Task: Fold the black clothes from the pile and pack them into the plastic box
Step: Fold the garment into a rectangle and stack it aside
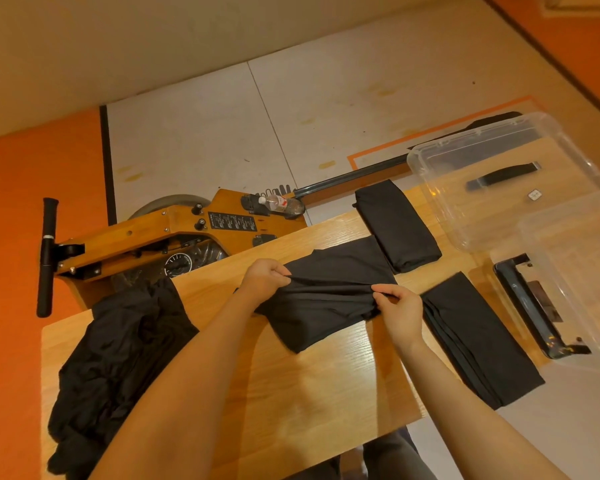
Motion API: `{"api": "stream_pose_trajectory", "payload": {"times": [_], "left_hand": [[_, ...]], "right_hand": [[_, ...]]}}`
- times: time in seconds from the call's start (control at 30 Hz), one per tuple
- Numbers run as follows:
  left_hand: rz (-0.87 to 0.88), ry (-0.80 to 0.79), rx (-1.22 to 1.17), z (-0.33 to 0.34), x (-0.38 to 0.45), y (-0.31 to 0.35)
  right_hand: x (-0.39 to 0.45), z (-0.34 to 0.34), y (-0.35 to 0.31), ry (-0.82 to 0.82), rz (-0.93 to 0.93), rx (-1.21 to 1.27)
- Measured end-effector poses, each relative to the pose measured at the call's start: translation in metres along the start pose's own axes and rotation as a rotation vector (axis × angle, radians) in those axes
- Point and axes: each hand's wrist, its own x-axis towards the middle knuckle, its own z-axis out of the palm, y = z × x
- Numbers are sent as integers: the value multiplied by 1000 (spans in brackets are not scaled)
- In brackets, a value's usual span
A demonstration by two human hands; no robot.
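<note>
While the half-folded black garment (329, 299) lies mid-table, left hand (264, 278) and right hand (400, 306) pinch its raised crease: folding underway. Next, judged: complete the fold. Pile (118, 351) at left edge; plastic box (426, 157) at right corner, seemingly unpacked.

Home workout room, wooden rowing machine (174, 233), floor mats (257, 133)

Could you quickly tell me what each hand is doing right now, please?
Left hand: closed, fingers pinching the black garment being folded on the table.
Right hand: closed, fingers pinching the same garment at its other end.
</note>
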Motion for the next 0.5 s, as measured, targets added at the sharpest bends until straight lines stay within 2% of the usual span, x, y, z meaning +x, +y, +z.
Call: {"api": "stream_pose_trajectory", "payload": {"times": [0.17, 0.33, 0.5], "left_hand": [[11, -41, -41, 2, -2, 1], [34, -10, -74, 0, -6, 2], [91, -105, -62, -5, -8, -5]], "right_hand": [[8, -1, -2, -9, -8, 6], [10, 0, -1, -8, 18, 5], [10, 0, 0, -10, 60, 18]]}}
